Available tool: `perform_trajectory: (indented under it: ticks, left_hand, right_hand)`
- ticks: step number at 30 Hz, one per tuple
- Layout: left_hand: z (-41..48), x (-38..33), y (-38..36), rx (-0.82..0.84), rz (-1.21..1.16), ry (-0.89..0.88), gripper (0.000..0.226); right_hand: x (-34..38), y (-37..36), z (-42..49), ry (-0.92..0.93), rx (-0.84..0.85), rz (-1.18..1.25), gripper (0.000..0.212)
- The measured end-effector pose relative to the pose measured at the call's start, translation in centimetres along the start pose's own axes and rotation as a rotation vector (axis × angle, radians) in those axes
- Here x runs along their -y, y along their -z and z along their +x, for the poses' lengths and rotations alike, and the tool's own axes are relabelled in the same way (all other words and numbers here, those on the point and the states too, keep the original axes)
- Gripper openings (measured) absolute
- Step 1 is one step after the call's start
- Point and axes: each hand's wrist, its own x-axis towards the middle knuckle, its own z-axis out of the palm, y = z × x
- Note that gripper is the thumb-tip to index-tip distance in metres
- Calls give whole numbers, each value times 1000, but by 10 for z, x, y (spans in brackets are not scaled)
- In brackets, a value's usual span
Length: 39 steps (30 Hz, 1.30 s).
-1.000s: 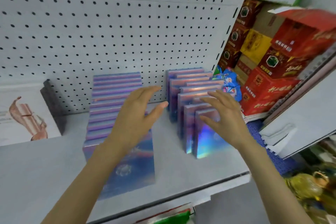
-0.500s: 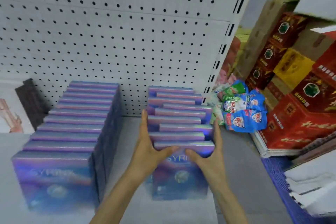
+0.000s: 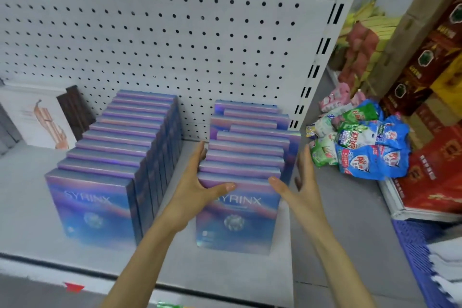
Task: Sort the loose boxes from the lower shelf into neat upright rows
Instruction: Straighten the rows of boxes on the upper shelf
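Observation:
Two rows of upright iridescent purple-blue "SYRINX" boxes stand on the white shelf (image 3: 225, 270) against the pegboard. The left row (image 3: 112, 157) is even and tight. In the right row (image 3: 245, 155) the rear boxes are staggered sideways. My left hand (image 3: 197, 182) presses flat against the left side of the right row, thumb lying on the front box's top edge. On the other side, my right hand (image 3: 297, 187) has straight spread fingers a little off the row's right side, and its thumb tip is at the front box's top corner.
A white box with a brown band (image 3: 37, 117) leans at the shelf's far left. Right of the slotted shelf post (image 3: 312, 82) lie several blue and green bags (image 3: 362, 145), stacked red cartons (image 3: 437, 170) and a blue crate (image 3: 412, 245).
Both hands dropped from above the rows onto the sides of the right row. Since half a second ago the right hand's fingers have come slightly off the row's right side.

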Motion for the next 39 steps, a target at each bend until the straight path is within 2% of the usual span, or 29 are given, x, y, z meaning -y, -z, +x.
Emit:
perform_trajectory:
  ticks: [3, 10, 14, 17, 19, 23, 27, 30, 32, 35, 39]
  left_hand:
    - [1, 0, -5, 26, -12, -17, 78]
    - [3, 0, -10, 91, -36, -24, 82]
    - [7, -9, 0, 69, -51, 18, 82]
    - [25, -15, 13, 5, 27, 33, 91]
    - [41, -18, 19, 22, 72, 60, 92]
    - [76, -23, 23, 59, 57, 121, 84]
    - [102, -17, 20, 149, -111, 251, 94]
    - [105, -20, 9, 158, -163, 235, 105]
    - [107, -20, 7, 166, -200, 222, 106]
    - [112, -15, 10, 215, -232, 223, 120]
    - [116, -12, 8, 156, -230, 204, 108]
  right_hand:
    - [-3, -8, 1, -48, 57, 4, 90]
    - [-4, -29, -6, -110, -2, 194, 88]
    - [0, -19, -3, -150, 31, 200, 70]
    - [12, -10, 13, -200, 73, 195, 87]
    - [18, -7, 30, -219, 66, 131, 93]
    - [31, -8, 66, -272, 95, 38, 109]
    - [30, -15, 86, -365, 77, 98, 100]
    - [31, -25, 90, -367, 107, 128, 94]
    - [33, -27, 91, -390, 116, 163, 83]
    - [33, -26, 90, -394, 114, 171, 66]
    - [36, -32, 98, -330, 59, 81, 59]
